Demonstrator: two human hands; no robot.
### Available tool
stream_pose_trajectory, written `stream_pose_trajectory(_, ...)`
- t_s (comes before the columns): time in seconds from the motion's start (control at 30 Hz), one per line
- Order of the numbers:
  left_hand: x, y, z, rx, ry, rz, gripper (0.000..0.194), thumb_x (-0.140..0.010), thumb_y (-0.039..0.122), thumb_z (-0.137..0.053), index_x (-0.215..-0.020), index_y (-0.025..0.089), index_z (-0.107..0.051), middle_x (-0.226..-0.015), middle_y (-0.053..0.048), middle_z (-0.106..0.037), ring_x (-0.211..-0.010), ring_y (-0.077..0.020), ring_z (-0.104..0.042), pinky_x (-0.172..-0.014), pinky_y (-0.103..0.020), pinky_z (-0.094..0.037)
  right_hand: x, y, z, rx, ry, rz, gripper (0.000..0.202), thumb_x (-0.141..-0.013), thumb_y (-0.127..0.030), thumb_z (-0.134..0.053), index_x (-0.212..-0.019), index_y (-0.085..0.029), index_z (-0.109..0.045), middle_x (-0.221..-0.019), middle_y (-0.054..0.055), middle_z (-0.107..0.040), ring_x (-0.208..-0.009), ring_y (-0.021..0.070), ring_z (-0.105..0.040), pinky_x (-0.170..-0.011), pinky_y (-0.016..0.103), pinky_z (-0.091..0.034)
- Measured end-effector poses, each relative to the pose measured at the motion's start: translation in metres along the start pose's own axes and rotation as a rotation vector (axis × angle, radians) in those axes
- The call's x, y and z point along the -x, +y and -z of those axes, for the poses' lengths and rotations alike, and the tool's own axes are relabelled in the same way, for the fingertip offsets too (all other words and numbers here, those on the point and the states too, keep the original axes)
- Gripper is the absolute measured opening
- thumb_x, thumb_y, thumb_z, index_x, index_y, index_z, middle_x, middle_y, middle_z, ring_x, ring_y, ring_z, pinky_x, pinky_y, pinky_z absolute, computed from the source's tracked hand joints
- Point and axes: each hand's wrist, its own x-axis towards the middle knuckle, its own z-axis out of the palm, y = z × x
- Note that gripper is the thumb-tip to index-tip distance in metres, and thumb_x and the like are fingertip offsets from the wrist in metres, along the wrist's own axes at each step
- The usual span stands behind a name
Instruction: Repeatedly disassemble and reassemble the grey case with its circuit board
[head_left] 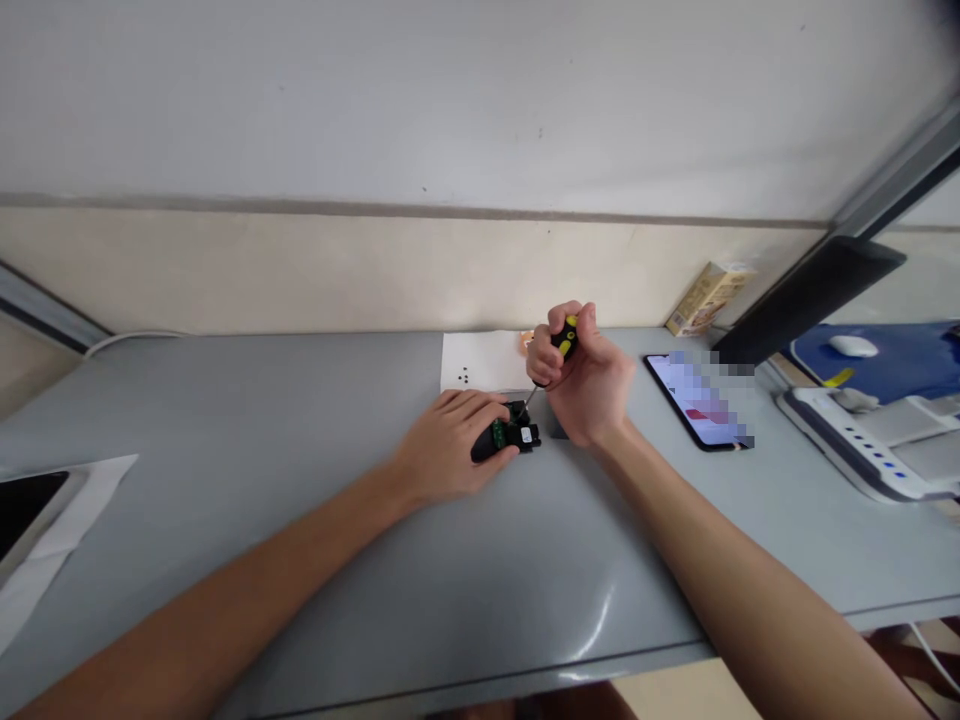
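A black device (523, 436), green circuit board (499, 433) exposed, lies mid-scene on a glossy grey table (420, 590) — the left hand (444, 445), fingers curled, gripping its left end. The right hand (591, 385) clenches a black-and-yellow screwdriver (566, 341), slanting down to it — far side, a pale wall (360, 110).

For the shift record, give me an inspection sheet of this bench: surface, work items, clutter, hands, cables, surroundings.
Surface: grey tabletop, glare streak near the front edge.
Work items: black device, green circuit board exposed; screwdriver, its tip at the device; small dark pieces on white paper.
Clutter: phone with lit screen; printed box; white multi-port unit.
Hands: left hand holds the device; right hand grips the screwdriver.
Cables: white cable at back left; another at lower right.
Surroundings: pale wall behind; mouse on blue mat at right.
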Motion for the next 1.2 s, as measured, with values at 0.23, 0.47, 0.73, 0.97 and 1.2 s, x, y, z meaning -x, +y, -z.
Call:
stream_pose_trajectory(0.23,0.0007,-0.0008,-0.0017,0.001,0.016,0.004,0.022,-0.093,0.037,-0.065,-0.109,0.022,-0.064,-0.129,-0.004,-0.069,-0.116,-0.0230,-0.065,-0.103,-0.042,-0.047,0.0014,0.0008,-0.0017,-0.002,0.022,-0.002,0.039,-0.096,-0.060,-0.053,-0.080,-0.025,-0.047,-0.062,-0.004,-0.032,-0.052,0.0121,-0.029,-0.050,0.027,-0.034)
stream_pose_trajectory(0.47,-0.0004,-0.0011,0.0004,0.028,-0.010,0.014,0.021,-0.093,0.035,-0.064,-0.109,0.023,-0.065,-0.130,-0.005,-0.069,-0.119,-0.0237,-0.064,-0.105,-0.043,-0.046,-0.0001,-0.0005,-0.0002,-0.008,0.046,0.007,0.039,-0.096,-0.059,-0.053,-0.079,-0.025,-0.048,-0.062,-0.004,-0.031,-0.053,0.0124,-0.029,-0.049,0.027,-0.034)
stream_pose_trajectory(0.73,-0.0010,-0.0002,0.0019,0.039,-0.017,0.023,0.020,-0.094,0.037,-0.063,-0.108,0.023,-0.065,-0.129,-0.006,-0.070,-0.119,-0.0248,-0.064,-0.105,-0.044,-0.047,0.0019,0.0008,-0.0025,-0.008,0.033,-0.019,0.040,-0.096,-0.060,-0.054,-0.079,-0.024,-0.048,-0.061,-0.004,-0.032,-0.052,0.0119,-0.032,-0.049,0.027,-0.035)
stream_pose_trajectory(0.97,-0.0002,-0.0007,0.0011,0.031,-0.027,0.023,0.021,-0.094,0.037,-0.064,-0.109,0.022,-0.065,-0.131,-0.006,-0.069,-0.120,-0.0242,-0.063,-0.106,-0.043,-0.046,0.0033,-0.0015,-0.0047,-0.002,0.026,0.009,0.039,-0.096,-0.059,-0.055,-0.079,-0.024,-0.048,-0.060,-0.004,-0.034,-0.051,0.0119,-0.032,-0.048,0.027,-0.034)
stream_pose_trajectory(1.2,-0.0005,-0.0008,0.0006,0.034,-0.020,0.017,0.020,-0.095,0.037,-0.063,-0.108,0.023,-0.065,-0.130,-0.005,-0.069,-0.118,-0.0240,-0.064,-0.105,-0.043,-0.046,0.0031,-0.0012,-0.0039,0.015,0.034,-0.011,0.040,-0.095,-0.060,-0.055,-0.078,-0.024,-0.047,-0.060,-0.004,-0.033,-0.051,0.0116,-0.031,-0.048,0.027,-0.034)
